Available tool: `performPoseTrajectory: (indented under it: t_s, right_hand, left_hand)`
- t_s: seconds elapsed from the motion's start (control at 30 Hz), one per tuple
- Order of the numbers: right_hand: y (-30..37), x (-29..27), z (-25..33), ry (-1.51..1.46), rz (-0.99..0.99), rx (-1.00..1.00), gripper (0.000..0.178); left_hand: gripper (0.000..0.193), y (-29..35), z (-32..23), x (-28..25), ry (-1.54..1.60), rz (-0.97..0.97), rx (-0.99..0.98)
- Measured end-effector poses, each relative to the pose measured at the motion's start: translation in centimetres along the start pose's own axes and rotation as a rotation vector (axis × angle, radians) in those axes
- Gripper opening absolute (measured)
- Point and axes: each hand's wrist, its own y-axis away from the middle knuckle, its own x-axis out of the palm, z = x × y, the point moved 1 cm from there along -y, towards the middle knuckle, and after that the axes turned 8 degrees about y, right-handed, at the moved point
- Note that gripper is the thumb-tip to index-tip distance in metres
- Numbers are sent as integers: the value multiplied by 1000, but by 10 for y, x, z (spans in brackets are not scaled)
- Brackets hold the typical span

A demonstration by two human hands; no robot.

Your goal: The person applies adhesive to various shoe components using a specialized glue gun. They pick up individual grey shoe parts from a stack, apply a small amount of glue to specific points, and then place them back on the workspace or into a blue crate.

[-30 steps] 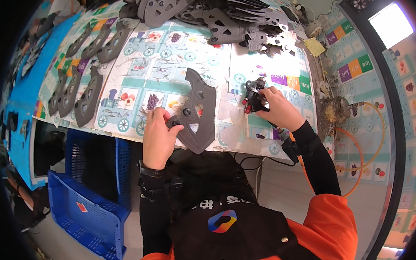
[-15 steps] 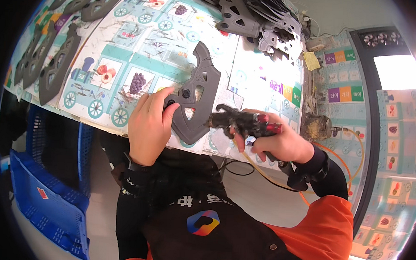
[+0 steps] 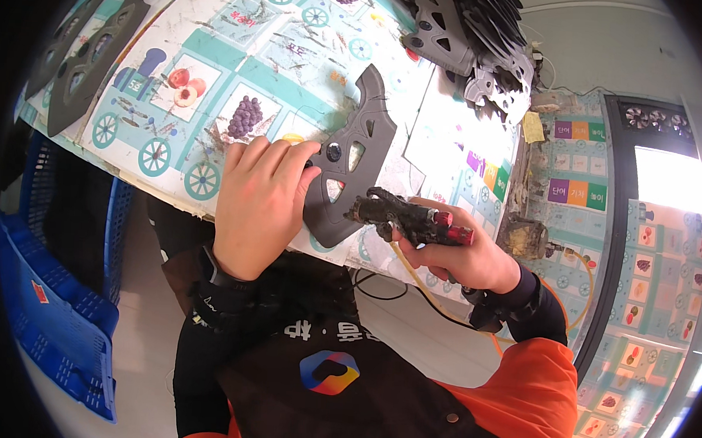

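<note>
A blue crate (image 3: 58, 284) stands on the floor at the far left, below the tabletop (image 3: 217, 49), whose picture mat shows a train, fruit and wheels. Dark grey cut-outs (image 3: 84, 59) lie along its upper left edge. The left hand (image 3: 258, 203) lies flat on the mat, its fingers (image 3: 279, 157) spread narrowly and pressing the left edge of a curved grey panel (image 3: 353, 160), which rests on the tabletop near its front edge, between the two hands. To its right, the right hand (image 3: 459, 259) is wrapped around a grimy glue gun (image 3: 406, 217) with a red rear end, its nozzle pointing left and just touching or nearly touching the panel's lower part; which of the two cannot be told. A thin hose or cable (image 3: 433, 301) trails down from the gun. A heap of grey parts (image 3: 476, 44) sits at the upper right. The risks, as I judge them: the panel lies close to the edge and could slide off if the left hand eases; the left fingers sit near the nozzle and could be burned or smeared; the cable could snag and jerk the gun.
</note>
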Motion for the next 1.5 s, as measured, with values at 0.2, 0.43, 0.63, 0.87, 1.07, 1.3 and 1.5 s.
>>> performPoseTrajectory:
  t_s: [0.2, 0.43, 0.63, 0.87, 1.07, 1.3, 1.5]
  right_hand:
    - [-5, 2, -4, -20, 51, -69, 33]
    - [-8, 2, -8, 70, 31, -99, 29]
    - [-9, 0, -19, -4, -18, -33, 46]
    - [-8, -6, -17, -3, -78, 0, 62]
    - [-6, -6, -14, -128, -114, -26, 50]
    - [-7, -10, -11, -161, -131, -49, 31]
    - [-10, -12, -13, -186, -204, -31, 25]
  left_hand:
    - [25, -1, 0, 1, -1, 14, -10]
    - [27, -1, 0, 2, -19, 19, -7]
    - [24, -2, -1, 1, 1, 14, -8]
    - [24, -3, -2, 0, -23, 27, -8]
    - [25, -3, -2, 0, -16, 24, 1]
    - [25, -3, -2, 1, -19, 34, -5]
    - [25, -4, -3, 0, -26, 40, -15]
